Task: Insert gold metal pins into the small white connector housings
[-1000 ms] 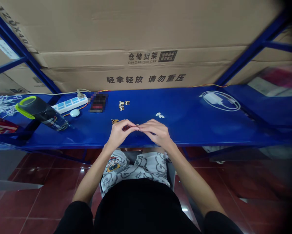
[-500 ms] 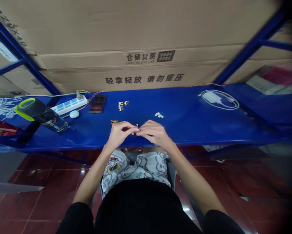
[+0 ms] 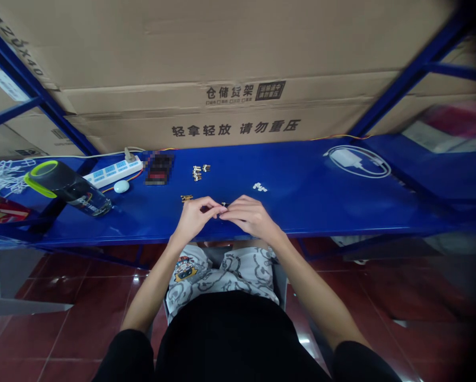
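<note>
Small piece [image 3: 224,204], light and dark, at the meeting fingertips, just above or against the blue surface [image 3: 321,201] near its front edge; exact contact with the surface hidden. Left hand [image 3: 195,216]: narrow pinch, thumb and forefinger closed on the small piece. Right hand [image 3: 253,217]: likewise narrow, fingers extended and closed on the same piece from the other side. Exact share of the grip: too small to tell. Judged state: both hands occupied, close fingertip handling, piece easily dropped or hidden by the fingers.

Just beyond the left hand: brass-coloured pieces [image 3: 187,198]. Farther back: white-and-brown pieces [image 3: 197,173], lying in a loose group. Beyond the right hand, apart from it: white pieces [image 3: 259,187], in a small cluster.

Outward to the left: blurred dark item [image 3: 159,170], white round object [image 3: 121,186], power strip [image 3: 116,170] and tilted bottle [image 3: 76,188]. Far right: white charger [image 3: 346,158] inside its coiled cable [image 3: 375,174]. Behind the surface: printed cardboard [image 3: 238,53].
</note>
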A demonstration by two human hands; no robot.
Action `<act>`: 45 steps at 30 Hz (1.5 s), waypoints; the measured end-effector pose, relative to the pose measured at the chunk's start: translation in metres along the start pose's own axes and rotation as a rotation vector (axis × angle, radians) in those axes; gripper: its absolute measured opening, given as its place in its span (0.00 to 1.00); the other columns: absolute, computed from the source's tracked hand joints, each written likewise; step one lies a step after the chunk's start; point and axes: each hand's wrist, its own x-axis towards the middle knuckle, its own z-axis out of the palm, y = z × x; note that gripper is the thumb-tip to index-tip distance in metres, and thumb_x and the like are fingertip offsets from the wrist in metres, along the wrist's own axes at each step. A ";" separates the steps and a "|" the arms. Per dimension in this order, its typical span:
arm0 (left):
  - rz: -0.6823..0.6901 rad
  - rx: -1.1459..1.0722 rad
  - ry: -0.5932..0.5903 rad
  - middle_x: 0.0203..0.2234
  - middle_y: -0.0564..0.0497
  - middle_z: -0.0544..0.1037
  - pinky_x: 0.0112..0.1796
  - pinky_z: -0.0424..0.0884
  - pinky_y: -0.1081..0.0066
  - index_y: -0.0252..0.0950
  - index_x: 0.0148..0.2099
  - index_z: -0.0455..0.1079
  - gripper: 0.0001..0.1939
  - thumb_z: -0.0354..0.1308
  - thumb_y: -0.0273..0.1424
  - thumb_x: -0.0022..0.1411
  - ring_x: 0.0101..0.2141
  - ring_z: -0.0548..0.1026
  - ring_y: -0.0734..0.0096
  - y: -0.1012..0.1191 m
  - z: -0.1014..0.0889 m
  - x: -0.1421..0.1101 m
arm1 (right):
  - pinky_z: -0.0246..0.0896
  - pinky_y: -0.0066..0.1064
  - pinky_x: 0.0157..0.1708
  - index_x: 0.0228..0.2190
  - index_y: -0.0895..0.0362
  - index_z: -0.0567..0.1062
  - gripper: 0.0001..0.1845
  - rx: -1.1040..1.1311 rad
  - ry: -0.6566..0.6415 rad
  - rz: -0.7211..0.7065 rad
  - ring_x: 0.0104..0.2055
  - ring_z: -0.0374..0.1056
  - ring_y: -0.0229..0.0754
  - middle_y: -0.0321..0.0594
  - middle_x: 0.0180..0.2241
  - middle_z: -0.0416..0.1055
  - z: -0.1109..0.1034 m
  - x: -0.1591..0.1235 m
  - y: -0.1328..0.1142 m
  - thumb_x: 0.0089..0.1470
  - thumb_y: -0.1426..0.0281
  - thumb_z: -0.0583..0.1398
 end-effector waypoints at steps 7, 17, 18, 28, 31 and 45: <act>0.011 -0.001 0.014 0.23 0.55 0.80 0.31 0.71 0.74 0.38 0.34 0.80 0.09 0.68 0.38 0.62 0.24 0.77 0.74 -0.001 0.001 -0.001 | 0.68 0.38 0.39 0.38 0.50 0.84 0.09 0.071 0.033 0.073 0.38 0.76 0.42 0.38 0.33 0.82 0.000 0.003 0.001 0.64 0.71 0.62; 0.094 0.053 0.068 0.30 0.52 0.84 0.38 0.75 0.69 0.41 0.46 0.82 0.11 0.63 0.40 0.68 0.33 0.80 0.68 -0.004 0.001 0.000 | 0.71 0.41 0.45 0.40 0.49 0.82 0.07 0.052 0.190 0.301 0.41 0.78 0.44 0.38 0.39 0.83 -0.004 0.004 -0.005 0.63 0.68 0.62; 0.092 0.046 0.073 0.32 0.51 0.84 0.39 0.76 0.69 0.41 0.46 0.81 0.11 0.63 0.39 0.67 0.34 0.81 0.68 -0.004 0.001 0.000 | 0.71 0.41 0.45 0.40 0.50 0.82 0.07 0.050 0.199 0.292 0.41 0.78 0.44 0.38 0.39 0.83 -0.004 0.004 -0.005 0.63 0.68 0.63; 0.126 0.151 0.190 0.33 0.51 0.84 0.36 0.73 0.69 0.41 0.41 0.82 0.08 0.66 0.38 0.65 0.31 0.78 0.70 0.001 0.001 -0.001 | 0.72 0.41 0.45 0.42 0.51 0.82 0.08 0.009 0.217 0.371 0.41 0.77 0.45 0.40 0.40 0.82 -0.004 0.007 -0.004 0.60 0.65 0.65; 0.129 0.183 0.224 0.33 0.52 0.84 0.35 0.72 0.69 0.41 0.41 0.82 0.08 0.66 0.38 0.65 0.30 0.77 0.70 0.000 0.001 -0.001 | 0.72 0.41 0.44 0.39 0.50 0.82 0.06 0.018 0.214 0.378 0.40 0.77 0.45 0.39 0.38 0.82 -0.004 0.008 -0.004 0.61 0.65 0.65; 0.222 0.193 0.110 0.35 0.50 0.85 0.37 0.74 0.67 0.42 0.42 0.82 0.09 0.64 0.40 0.67 0.33 0.80 0.67 -0.011 0.003 -0.001 | 0.70 0.42 0.48 0.42 0.50 0.82 0.10 0.085 0.080 0.339 0.44 0.77 0.45 0.39 0.43 0.82 -0.003 0.006 -0.004 0.65 0.66 0.60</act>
